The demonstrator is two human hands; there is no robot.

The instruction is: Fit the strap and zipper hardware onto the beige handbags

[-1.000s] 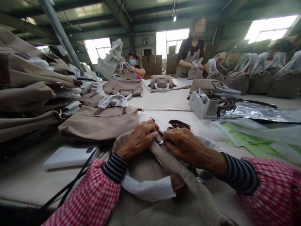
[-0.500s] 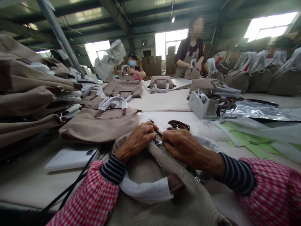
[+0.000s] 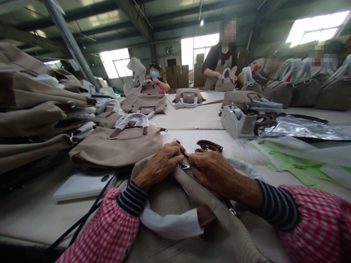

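A beige ribbed handbag (image 3: 219,233) lies in front of me with its zipper opening facing up. One of its handles (image 3: 172,223), wrapped in white paper, hangs toward me. My left hand (image 3: 164,160) is closed on the far end of the handbag's zipper edge. Opposite it, my right hand (image 3: 216,171) is closed in a pinch at the same end. Between the hands shows a small metal ring (image 3: 184,166) beside a dark tab. My fingertips partly hide what they grip. A zipper pull (image 3: 232,212) hangs lower on the right side.
Another beige handbag (image 3: 123,146) stands left, beside a white box (image 3: 82,186) and stacked bags (image 3: 33,117). A coiled brown strap (image 3: 211,146) lies just beyond my hands. To the right are a tape dispenser (image 3: 238,122) and green sheets (image 3: 293,164). Co-workers handle bags across the table.
My hands and the handbag stay almost in place, with only a tiny shift. Across the table, a co-worker's bag and the pale wrapping beside it have moved.
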